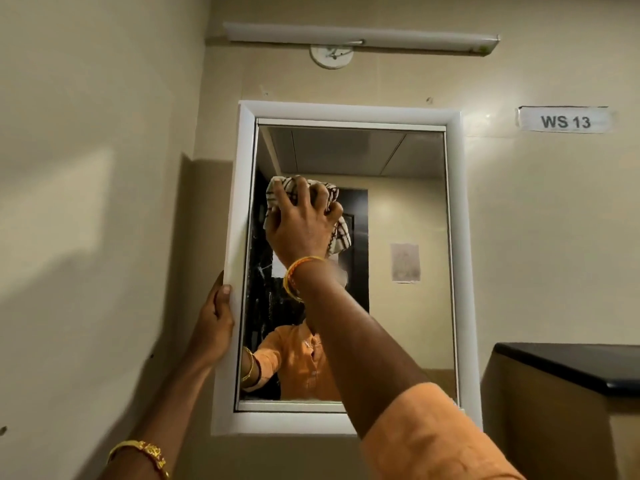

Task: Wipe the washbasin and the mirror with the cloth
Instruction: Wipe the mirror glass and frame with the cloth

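Mirror [408,244]: hanging on the cream wall in a white frame [462,258], filling the middle of the view, with the glass reflecting an orange top and a dark doorway.
Cloth [341,237]: white with dark checks, bunched into a wad and pressed flat against the glass at about 10 o'clock on the pane, close to the left edge.
Right hand [301,223]: up on the mirror, fingers curled tight around the cloth, knuckles facing us and thumb tucked along the left of the wad.
Right wrist: orange and gold bangles [294,275], with an orange sleeve [436,434] running down to 5 o'clock.
Left hand [216,323]: clamped on the frame's left edge at about 8 o'clock, thumb over the front face, fingers wrapped behind and hidden.
Left wrist: gold bracelet [145,452], low at 7 o'clock.
Tube light [360,38]: across the wall at 12 o'clock, above the mirror.
Label [564,121]: "WS 13", at 2 o'clock.
Black ledge [568,365]: 4 o'clock, just right of the frame.
Washbasin: out of view.
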